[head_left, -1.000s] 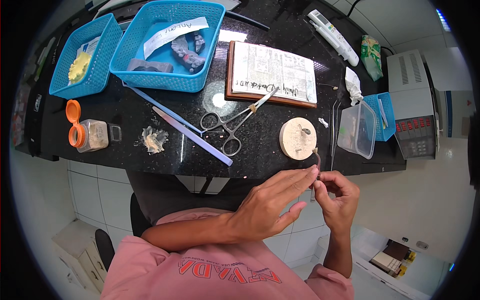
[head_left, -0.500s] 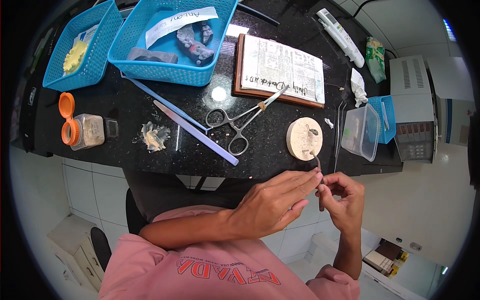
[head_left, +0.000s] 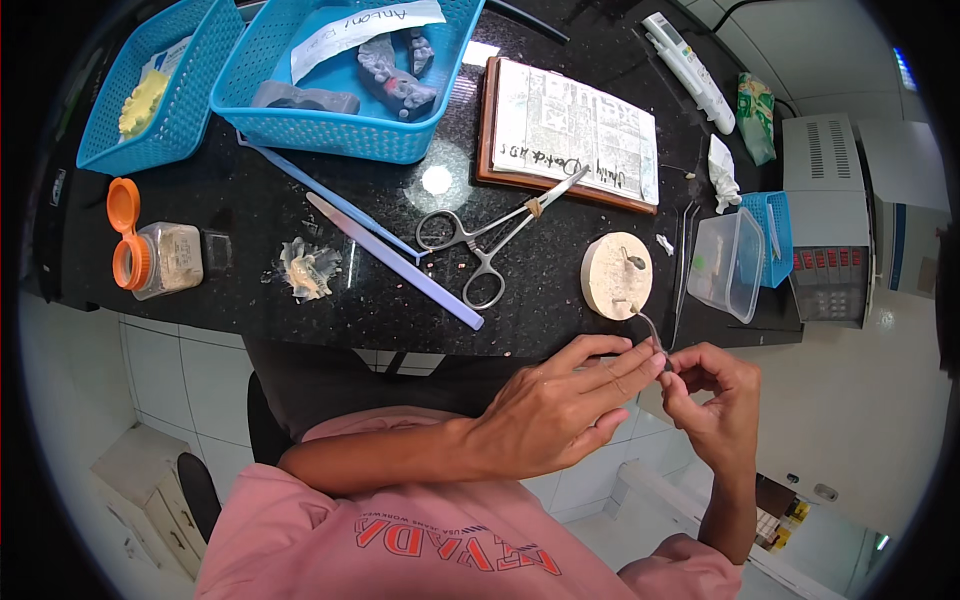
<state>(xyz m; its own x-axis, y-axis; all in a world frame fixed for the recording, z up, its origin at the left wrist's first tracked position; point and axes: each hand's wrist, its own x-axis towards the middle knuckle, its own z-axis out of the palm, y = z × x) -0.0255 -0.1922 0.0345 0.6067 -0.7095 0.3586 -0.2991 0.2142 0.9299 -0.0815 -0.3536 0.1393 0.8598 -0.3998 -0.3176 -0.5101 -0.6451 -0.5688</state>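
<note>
Count: 1 curved metal hand instrument (head_left: 648,325), 1 round cream block (head_left: 612,278), 3 blue baskets (head_left: 330,132), 1 hemostat (head_left: 482,242), 1 orange-lidded jar (head_left: 172,258). Right hand (head_left: 714,405) pinches the instrument between thumb and fingers; left hand (head_left: 555,405) extended, fingertips against its shaft, not clenched. Instrument tip at the block's near side, by the tabletop's front edge, toward the right corner; contact unclear. Versus 0.5 s ago: right hand shifted rightward, left fingers spread wider. Tabletop (head_left: 240,290): black, speckled, glossy. Room: white floor tiles (head_left: 215,375), grey appliance (head_left: 826,230) beyond the right edge.
</note>
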